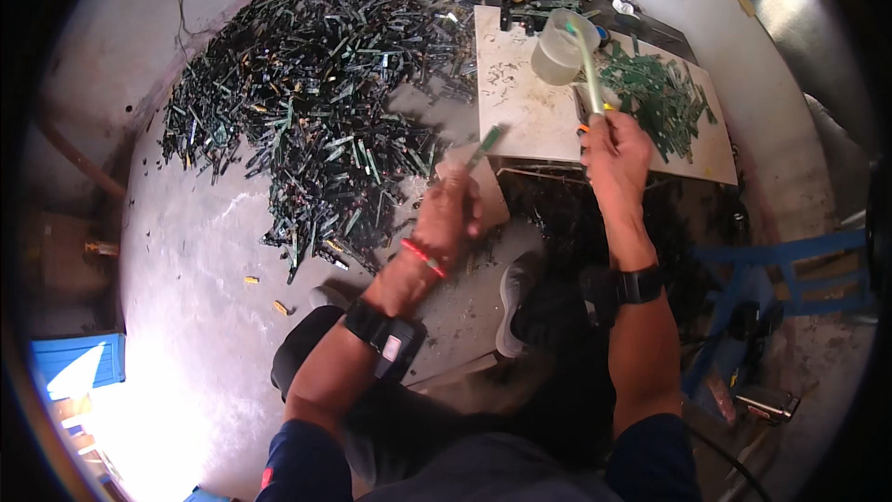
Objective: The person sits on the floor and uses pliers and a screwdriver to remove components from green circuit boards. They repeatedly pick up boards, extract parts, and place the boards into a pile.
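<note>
Over the White Counter, One Hand Has a Strip and One Has a Stick

The left hand (451, 204) has its grip pinched on one green strip (489, 141), which pokes up past the fingers by the counter's near left corner. That hand is a bit blurry. The right hand (616, 153) has its grip closed around one pale stick (593, 79). The stick's far end is at one cloudy cup (550, 63); I cannot tell if it touches the bottom.

To do this well, pinch the strip near one end, and move the stick gently so the cup does not tip.

On the white counter (530, 125) is one heap of green strips (655, 98), too many to count. On the floor (204, 232) is one big dark pile (307, 121), also too many to count. Two yellow bits (282, 308) lie apart from it.
</note>
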Demonstrator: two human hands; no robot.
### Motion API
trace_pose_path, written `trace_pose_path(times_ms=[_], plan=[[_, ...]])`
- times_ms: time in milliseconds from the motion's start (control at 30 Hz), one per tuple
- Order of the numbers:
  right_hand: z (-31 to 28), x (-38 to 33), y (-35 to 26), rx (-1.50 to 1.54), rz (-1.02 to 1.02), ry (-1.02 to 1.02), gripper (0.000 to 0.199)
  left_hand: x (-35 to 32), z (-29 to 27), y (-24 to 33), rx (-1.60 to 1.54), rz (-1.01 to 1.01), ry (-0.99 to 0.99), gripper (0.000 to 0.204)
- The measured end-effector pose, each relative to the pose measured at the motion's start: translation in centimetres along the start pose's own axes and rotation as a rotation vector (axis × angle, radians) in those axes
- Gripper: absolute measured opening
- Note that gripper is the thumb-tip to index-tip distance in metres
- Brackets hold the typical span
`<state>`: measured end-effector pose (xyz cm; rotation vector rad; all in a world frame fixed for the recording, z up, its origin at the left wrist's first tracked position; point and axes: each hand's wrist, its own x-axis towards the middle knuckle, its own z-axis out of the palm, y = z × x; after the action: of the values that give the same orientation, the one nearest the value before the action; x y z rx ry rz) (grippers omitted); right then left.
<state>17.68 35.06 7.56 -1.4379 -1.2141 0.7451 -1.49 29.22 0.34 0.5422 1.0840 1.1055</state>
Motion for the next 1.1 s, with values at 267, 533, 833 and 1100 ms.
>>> trace_pose_path(times_ms=[267, 533, 833, 1100], plan=[[-1.3, -1.4, 0.0, 0.181, 0.105, -0.122, 0.024, 2.3, -1.7, -2.1, -0.307, -0.074, -0.287, 0.03], [-3.7, -2.6, 0.1, -0.047, 0.138, -0.287, 0.024, -2.3, -2.2, -1.6, -0.351, 0.105, -0.432, 0.037], [-4.3, -2.8, 3.4, -0.388, -0.004, -0.495, 0.023, 0.7, -0.8, -1.3, -0.329, -0.022, -0.335, 0.029], [-4.4, -2.7, 3.4, -0.463, -0.055, -0.494, 0.023, 2.6, 0.8, -0.7, -0.377, -0.072, -0.265, 0.03]])
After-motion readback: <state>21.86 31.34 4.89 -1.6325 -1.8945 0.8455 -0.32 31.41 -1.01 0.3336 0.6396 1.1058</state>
